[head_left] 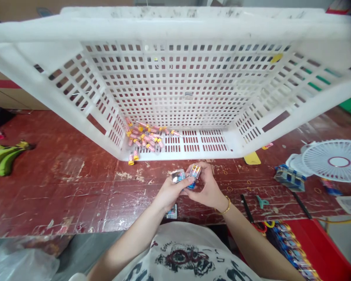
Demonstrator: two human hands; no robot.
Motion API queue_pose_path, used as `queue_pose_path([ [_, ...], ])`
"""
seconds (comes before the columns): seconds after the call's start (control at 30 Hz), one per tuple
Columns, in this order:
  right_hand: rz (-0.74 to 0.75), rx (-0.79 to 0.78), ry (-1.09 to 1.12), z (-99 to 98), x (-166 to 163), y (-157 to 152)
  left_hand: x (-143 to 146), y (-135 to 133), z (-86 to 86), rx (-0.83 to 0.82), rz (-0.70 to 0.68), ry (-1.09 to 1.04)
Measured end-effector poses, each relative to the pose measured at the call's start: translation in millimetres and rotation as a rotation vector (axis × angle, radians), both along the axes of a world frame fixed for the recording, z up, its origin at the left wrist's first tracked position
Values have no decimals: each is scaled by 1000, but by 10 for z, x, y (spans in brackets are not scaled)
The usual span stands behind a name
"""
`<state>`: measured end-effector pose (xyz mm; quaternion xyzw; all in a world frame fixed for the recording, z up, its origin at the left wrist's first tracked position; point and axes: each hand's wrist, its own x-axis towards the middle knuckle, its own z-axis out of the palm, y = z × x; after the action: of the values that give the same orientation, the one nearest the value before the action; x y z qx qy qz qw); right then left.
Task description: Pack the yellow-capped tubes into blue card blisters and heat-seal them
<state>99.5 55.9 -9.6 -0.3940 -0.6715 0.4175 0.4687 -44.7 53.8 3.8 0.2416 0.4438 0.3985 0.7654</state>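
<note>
My left hand is closed around a small shiny printed packet, its thumb reaching across to the other item. That item is a small clear container with yellow and blue parts, gripped in the curled fingers of my right hand. Both hands meet above the red table, just in front of the white basket. Another small printed packet lies on the table below my left wrist. Fingers cover part of both held items, so their exact kind does not show.
The basket's opening faces me; pink tubes with yellow caps are piled at its lower left. Green bananas lie left. A white fan, a blue packaged item and a yellow card are right. A red bin sits low right.
</note>
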Motion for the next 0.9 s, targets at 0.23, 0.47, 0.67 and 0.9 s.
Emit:
queue_pose_path([
  [0.23, -40, -33, 21, -59, 24, -25, 31, -19, 4, 51, 24, 13],
  [0.47, -62, -56, 53, -31, 67, -89, 97, -74, 55, 60, 42, 65],
  [0.67, -76, -73, 41, -33, 142, -195, 165, -151, 83, 48, 31, 63],
  [0.9, -98, -64, 50, -67, 227, -275, 260, -210, 93, 44, 28, 79],
])
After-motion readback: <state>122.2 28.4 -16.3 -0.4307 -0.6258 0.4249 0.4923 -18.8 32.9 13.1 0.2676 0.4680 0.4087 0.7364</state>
